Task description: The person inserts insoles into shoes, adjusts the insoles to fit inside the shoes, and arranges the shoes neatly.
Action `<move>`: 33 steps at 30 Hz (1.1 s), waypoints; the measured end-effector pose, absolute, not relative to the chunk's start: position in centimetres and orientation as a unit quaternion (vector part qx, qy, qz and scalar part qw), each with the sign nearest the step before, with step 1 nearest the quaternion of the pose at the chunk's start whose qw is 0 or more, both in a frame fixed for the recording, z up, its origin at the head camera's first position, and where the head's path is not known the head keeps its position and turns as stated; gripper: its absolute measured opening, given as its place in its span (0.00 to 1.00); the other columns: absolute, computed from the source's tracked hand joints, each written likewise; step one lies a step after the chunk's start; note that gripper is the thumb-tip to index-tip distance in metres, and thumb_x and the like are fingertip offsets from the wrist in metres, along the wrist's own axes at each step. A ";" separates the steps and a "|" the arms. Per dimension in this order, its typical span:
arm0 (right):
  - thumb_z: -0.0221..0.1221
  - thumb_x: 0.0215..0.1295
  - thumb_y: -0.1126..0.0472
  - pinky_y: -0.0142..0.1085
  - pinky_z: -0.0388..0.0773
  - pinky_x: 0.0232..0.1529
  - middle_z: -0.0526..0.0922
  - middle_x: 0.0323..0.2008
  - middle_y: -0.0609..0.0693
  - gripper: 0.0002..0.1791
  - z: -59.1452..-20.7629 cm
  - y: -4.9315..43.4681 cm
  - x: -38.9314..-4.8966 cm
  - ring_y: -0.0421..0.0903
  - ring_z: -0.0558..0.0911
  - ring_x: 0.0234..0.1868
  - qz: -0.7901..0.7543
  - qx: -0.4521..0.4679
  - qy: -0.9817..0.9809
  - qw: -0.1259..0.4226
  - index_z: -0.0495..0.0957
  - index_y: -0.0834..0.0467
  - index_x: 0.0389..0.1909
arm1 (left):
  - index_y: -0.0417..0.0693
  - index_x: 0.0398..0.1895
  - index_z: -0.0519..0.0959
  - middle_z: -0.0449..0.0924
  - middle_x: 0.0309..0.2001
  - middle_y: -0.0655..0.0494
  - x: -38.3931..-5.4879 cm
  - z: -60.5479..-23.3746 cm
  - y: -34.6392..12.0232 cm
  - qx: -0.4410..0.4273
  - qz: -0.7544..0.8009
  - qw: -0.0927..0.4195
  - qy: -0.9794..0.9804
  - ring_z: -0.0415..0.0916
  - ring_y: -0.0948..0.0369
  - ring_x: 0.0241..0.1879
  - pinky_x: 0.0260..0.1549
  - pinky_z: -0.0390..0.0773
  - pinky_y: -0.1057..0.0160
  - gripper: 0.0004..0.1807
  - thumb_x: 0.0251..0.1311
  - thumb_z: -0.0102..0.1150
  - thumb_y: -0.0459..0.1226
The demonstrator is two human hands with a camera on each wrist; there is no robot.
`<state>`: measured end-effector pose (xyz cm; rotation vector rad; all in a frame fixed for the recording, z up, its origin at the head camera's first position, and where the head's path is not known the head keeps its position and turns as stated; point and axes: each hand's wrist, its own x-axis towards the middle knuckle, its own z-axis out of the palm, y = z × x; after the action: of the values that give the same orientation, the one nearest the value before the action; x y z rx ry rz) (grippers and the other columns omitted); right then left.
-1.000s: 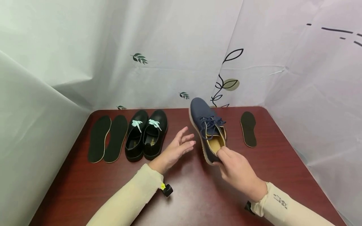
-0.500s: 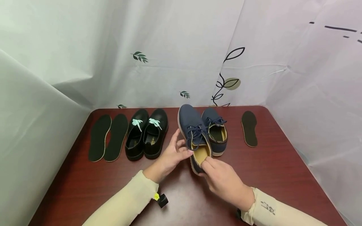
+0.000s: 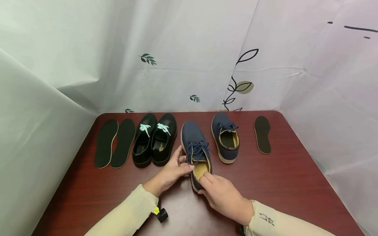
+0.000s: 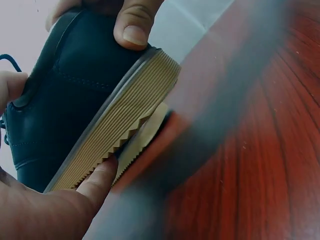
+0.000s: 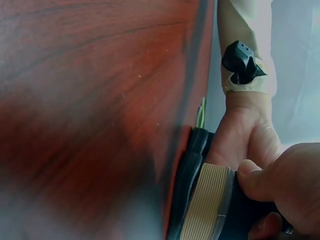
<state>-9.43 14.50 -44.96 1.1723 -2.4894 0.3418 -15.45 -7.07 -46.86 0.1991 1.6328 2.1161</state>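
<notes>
A navy lace-up shoe (image 3: 192, 136) with a tan insole and ribbed sole is held tilted above the table. My right hand (image 3: 222, 195) pinches its heel collar, fingers inside the opening and thumb on the outside. On the shoe's left side my left hand (image 3: 169, 173) grips it; in the left wrist view its thumb is at the collar and a finger reaches under the sole (image 4: 120, 120). The matching navy shoe (image 3: 225, 139), with a dark insole inside, stands on the table to the right.
Two black shoes (image 3: 160, 139) with pale green laces stand left of the hands. Farther left lie two dark insoles (image 3: 123, 144). One dark insole (image 3: 262, 134) lies at the right of the red-brown table (image 3: 280, 193). White curtains (image 3: 177, 49) surround the table.
The held navy shoe has moved left and toward me, away from its mate, which is now fully visible. My left hand has come onto the shoe's side.
</notes>
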 end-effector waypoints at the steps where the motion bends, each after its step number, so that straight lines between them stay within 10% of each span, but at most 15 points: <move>1: 0.72 0.57 0.56 0.31 0.74 0.28 0.67 0.30 0.43 0.17 -45.1 14.4 -9.4 0.38 0.68 0.25 0.120 0.417 -0.882 0.182 0.71 0.52 0.33 | 0.52 0.80 0.24 0.65 0.67 0.34 -15.4 -47.1 -7.2 0.073 0.768 0.230 0.593 0.80 0.62 0.50 0.48 0.78 0.64 0.62 0.59 0.64 0.33; 17: 0.73 0.56 0.52 0.28 0.73 0.27 0.67 0.30 0.43 0.19 -46.7 14.2 -9.7 0.36 0.67 0.25 0.121 0.417 -0.888 0.150 0.70 0.53 0.33 | 0.37 0.80 0.34 0.65 0.68 0.33 -15.6 -48.4 -8.0 0.104 0.668 0.226 0.701 0.70 0.47 0.65 0.55 0.74 0.65 0.53 0.66 0.61 0.39; 25: 0.67 0.65 0.53 0.29 0.73 0.29 0.67 0.32 0.44 0.14 -47.2 13.9 -9.7 0.36 0.67 0.27 0.116 0.425 -0.890 0.114 0.72 0.54 0.39 | 0.42 0.80 0.51 0.66 0.60 0.45 -15.1 -48.4 -7.8 0.075 0.510 0.109 0.850 0.73 0.59 0.50 0.48 0.73 0.61 0.51 0.56 0.65 0.45; 33: 0.61 0.67 0.61 0.31 0.76 0.35 0.70 0.36 0.46 0.11 -47.4 13.7 -9.5 0.38 0.71 0.31 0.109 0.433 -0.885 0.130 0.73 0.58 0.46 | 0.47 0.81 0.50 0.56 0.76 0.46 -15.1 -46.5 -6.8 0.187 0.337 -0.016 0.923 0.62 0.46 0.70 0.62 0.70 0.46 0.49 0.57 0.62 0.44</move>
<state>-9.55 13.69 -47.38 1.2585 -2.5728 0.3164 -15.13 -6.77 -46.51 0.5936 2.9283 1.0681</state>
